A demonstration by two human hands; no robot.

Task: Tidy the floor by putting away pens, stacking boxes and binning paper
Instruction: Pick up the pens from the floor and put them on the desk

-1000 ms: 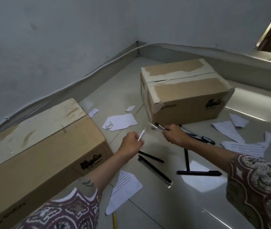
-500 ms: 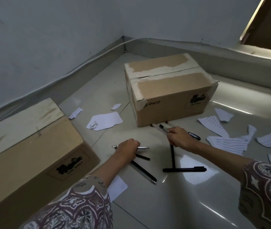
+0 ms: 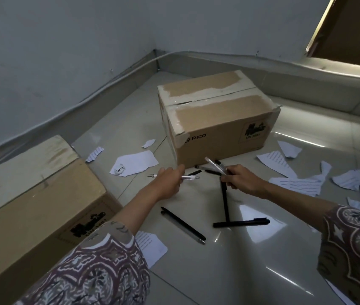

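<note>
While the left hand (image 3: pixel 170 183) pinches a clear pen (image 3: pixel 188 177), the right hand (image 3: pixel 244 181) seemingly grips pens (image 3: pixel 215 165).

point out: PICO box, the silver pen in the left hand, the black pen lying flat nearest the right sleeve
PICO box (image 3: pixel 223 139): head view, front face.
Silver pen (image 3: pixel 189 177): head view, barrel by the clip.
Black pen (image 3: pixel 241 223): head view, mid-barrel.

Two cardboard boxes: the PICO box (image 3: pixel 218 119) and another (image 3: pixel 34 194) to its left. Around the PICO box lie roughly eight pens and about twelve paper scraps.
</note>
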